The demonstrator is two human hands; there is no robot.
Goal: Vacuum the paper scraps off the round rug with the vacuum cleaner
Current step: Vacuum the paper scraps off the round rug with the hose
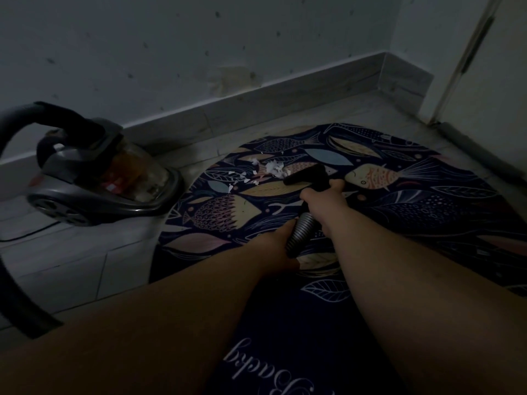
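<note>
both hands grip hose (pixel 300 232), nozzle (pixel 306 175) pointing away toward scraps (pixel 274 168).

**Dim corner, tiled floor**

A pale speckled wall (pixel 171 52) fills twelve o'clock, its grey skirting board (pixel 285 92) sloping toward one o'clock. At two o'clock stands a white door frame (pixel 467 61) (hinge side). Light floor tiles (pixel 85 258) spread at nine o'clock.

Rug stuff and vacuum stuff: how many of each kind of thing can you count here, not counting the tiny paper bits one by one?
Round dark fish-patterned rug: 1
Dark grey canister vacuum cleaner: 1
Black vacuum nozzle: 1
Ribbed grey hose: 1
Patch of white paper scraps: 1
Hands, left hand and right hand: 2
Total: 7
</note>
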